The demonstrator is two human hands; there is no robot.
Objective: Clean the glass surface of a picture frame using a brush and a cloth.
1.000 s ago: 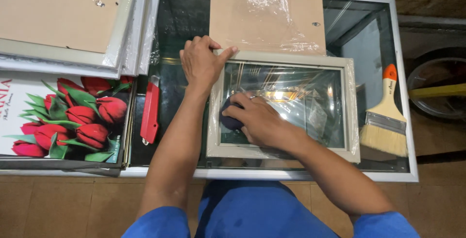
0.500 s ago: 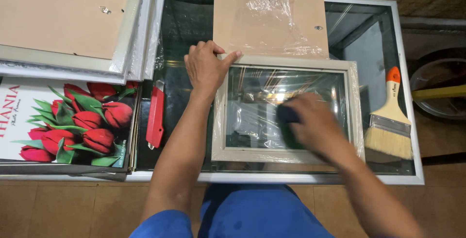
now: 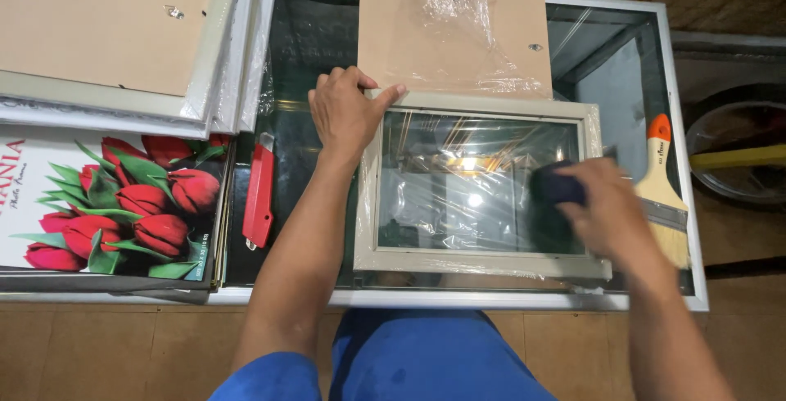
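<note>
A pale picture frame with a glass pane lies flat on a glass-topped table, partly under clear plastic film. My left hand presses flat on the frame's top left corner. My right hand holds a dark cloth against the glass near the frame's right side. The cloth is partly hidden by my fingers.
A brown backing board in plastic wrap lies behind the frame. A red utility knife rests left of my arm. A paintbrush with an orange handle lies at the right. Stacked frames and a tulip print sit on the left.
My right hand has slid the dark cloth across the glass from the left part of the pane to its right side. My left hand has stayed on the corner.
</note>
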